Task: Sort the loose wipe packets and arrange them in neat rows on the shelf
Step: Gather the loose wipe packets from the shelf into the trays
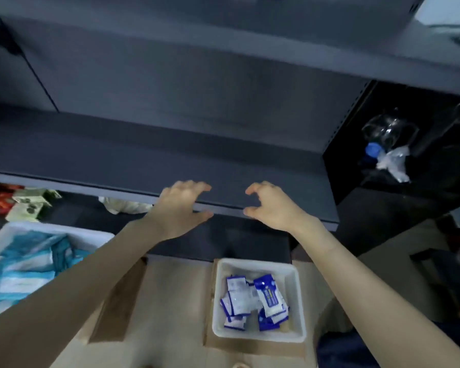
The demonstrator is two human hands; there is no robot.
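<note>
Head view: the left hand (182, 205) and the right hand (270, 205) were held side by side over the front edge of the dark shelf (117, 155), a gap between them, each empty, with fingers loosely bent and thumb spread. The blue-and-white wipe packets (252, 298) lay in a loose heap in a white tray (299, 301) on brown cardboard (117, 301) below the shelf, under the right forearm and well apart from both hands. A second white bin (8, 235) holding teal-striped packs stood at lower left, and a clear plastic bottle (385, 131) with a blue cap lay in the dark bay right of the shelf.
</note>
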